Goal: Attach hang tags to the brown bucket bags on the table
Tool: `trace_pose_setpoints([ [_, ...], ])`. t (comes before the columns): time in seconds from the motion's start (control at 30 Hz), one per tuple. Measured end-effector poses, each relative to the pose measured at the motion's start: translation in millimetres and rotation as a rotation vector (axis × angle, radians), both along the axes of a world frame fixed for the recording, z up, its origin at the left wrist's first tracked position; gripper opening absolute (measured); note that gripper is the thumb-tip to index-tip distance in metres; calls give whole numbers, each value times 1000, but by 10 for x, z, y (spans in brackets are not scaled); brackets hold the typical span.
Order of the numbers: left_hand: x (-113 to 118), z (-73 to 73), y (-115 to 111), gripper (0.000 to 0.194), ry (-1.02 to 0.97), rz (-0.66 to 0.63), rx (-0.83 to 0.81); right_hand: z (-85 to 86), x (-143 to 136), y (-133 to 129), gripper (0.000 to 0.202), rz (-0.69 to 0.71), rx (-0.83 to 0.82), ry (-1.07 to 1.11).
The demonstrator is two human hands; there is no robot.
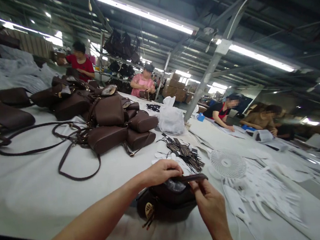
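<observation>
A dark brown handbag (174, 206) sits on the white table close to me, with a gold emblem and tassel-like cords (149, 212) on its left side. My left hand (166, 171) is closed at the far upper edge of the bag, fingers pinched near its rim. With thumb and fingers, my right hand (208, 196) grips the right end of a dark strip, which looks like the bag's handle (195, 177). Clear plastic (176, 184) shows in the bag's opening between my hands. What the left fingertips hold is partly hidden.
Several brown bags (108, 111) with straps are heaped at the left. Beyond my hands lie dark hang tags (183, 152) and a white plastic bag (171, 116). A white fan (227, 164), a power strip (237, 206) and white strips (272, 188) lie right. Several people work farther off.
</observation>
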State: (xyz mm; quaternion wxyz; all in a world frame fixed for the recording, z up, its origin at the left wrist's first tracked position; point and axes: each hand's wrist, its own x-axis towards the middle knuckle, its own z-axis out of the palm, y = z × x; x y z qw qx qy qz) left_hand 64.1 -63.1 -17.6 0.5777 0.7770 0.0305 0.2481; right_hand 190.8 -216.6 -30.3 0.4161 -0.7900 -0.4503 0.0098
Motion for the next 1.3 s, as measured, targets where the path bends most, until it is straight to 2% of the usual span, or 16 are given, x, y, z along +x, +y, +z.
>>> trace_pose_setpoints([
  [0.1,-41,-9,6,19,-17,48,5,41,18,10,39,-18,-31,6],
  [0.2,-102,22,29,14,-5,21,145,69,21,35,35,14,-29,-2],
  [0.3,-79,53,22,34,6,-19,209,81,33,49,30,81,10,-52],
  [0.33,-56,58,9,32,-9,-2,208,81,41,51,29,92,20,-62],
  [0.4,-25,61,-19,15,-44,89,187,72,61,52,29,89,15,-38],
  [0.47,-50,53,-29,8,-60,150,153,56,87,49,30,73,0,26],
  [0.63,-339,-40,62,13,-63,32,51,34,139,54,39,42,68,302],
  [0.7,-437,-109,56,19,-100,19,-25,48,145,74,45,49,120,492],
  [0.77,-471,-182,-18,20,-128,38,-28,75,144,99,51,43,149,628],
  [0.9,-365,-299,-216,47,-225,133,110,146,105,125,54,12,158,718],
  [0.97,-282,-330,-221,50,-272,141,176,188,52,118,53,56,143,723],
  [1.07,-197,-332,-69,42,-323,167,291,270,-45,91,45,181,89,629],
  [1.17,-189,-270,80,24,-321,213,432,347,-76,51,46,192,54,634],
  [1.23,-217,-204,41,14,-304,308,576,363,-51,26,50,141,59,699],
  [1.3,-247,-146,-128,13,-359,485,751,340,-20,7,53,86,79,732],
])
